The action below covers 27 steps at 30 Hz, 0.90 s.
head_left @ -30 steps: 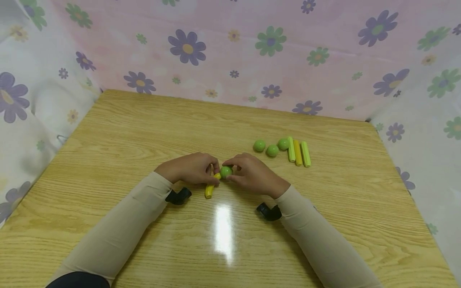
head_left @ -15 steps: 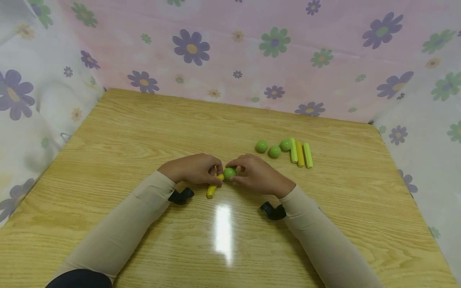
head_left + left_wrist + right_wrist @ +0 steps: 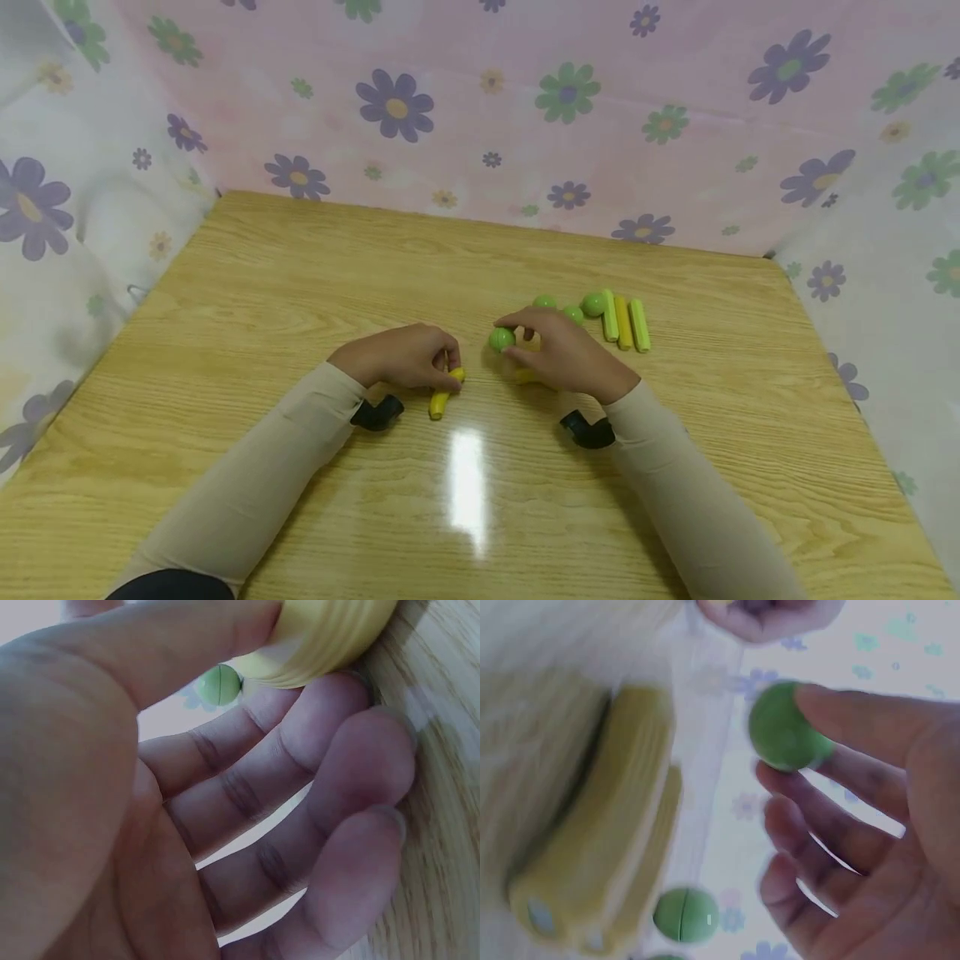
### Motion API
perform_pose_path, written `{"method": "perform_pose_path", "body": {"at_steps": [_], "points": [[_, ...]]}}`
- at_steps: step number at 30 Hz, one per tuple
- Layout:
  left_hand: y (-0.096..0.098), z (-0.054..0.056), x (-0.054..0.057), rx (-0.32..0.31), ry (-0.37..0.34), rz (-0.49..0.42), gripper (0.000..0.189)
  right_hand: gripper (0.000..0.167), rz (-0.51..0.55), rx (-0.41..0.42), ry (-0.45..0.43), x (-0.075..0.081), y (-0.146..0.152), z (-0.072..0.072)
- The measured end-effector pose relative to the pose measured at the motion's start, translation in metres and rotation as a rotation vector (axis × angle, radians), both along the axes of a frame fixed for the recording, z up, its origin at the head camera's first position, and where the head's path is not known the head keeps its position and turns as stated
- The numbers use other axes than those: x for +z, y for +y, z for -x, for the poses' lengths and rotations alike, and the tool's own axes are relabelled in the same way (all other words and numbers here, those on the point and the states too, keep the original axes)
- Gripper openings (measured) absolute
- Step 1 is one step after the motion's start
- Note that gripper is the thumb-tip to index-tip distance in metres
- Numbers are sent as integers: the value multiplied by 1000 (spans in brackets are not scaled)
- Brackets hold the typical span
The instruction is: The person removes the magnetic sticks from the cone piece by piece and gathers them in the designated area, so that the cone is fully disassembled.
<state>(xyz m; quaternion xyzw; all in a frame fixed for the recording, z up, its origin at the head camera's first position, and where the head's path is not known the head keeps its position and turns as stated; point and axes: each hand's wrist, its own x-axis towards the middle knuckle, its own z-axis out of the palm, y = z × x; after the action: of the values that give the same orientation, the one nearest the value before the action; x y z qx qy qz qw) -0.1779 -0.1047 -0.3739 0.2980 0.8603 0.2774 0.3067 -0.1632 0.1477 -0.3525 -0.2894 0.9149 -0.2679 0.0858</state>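
Observation:
My left hand rests low over the table and pinches a short yellow curved piece between thumb and fingers. Ridges along that yellow piece show in the left wrist view. To its right, my right hand holds a small green ball between thumb and fingertips, raised off the table and apart from the yellow piece. Two more yellow curved pieces lie side by side on the table near my right hand, which partly covers them in the head view.
Beyond my right hand lie several green balls, two of them partly hidden by it. Beside them is a row of sticks: a light green one, a yellow one and another light green one. Flowered cloth walls the wooden table.
My right hand has moved right and away from me with the green ball, parting it from the left hand's yellow piece. My left hand stays nearly in place.

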Motion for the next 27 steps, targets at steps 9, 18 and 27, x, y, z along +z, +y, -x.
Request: {"method": "perform_pose_path", "body": {"at_steps": [9,18,27], "points": [[2,-4,1,22,35,12,14,39,82,-294,189,-3,40,33],[11,-4,-1,34,145,64,20,37,-4,-399,110,-16,66,59],[13,-11,0,40,252,141,26,35,-70,-372,-18,-26,66,67]]}}
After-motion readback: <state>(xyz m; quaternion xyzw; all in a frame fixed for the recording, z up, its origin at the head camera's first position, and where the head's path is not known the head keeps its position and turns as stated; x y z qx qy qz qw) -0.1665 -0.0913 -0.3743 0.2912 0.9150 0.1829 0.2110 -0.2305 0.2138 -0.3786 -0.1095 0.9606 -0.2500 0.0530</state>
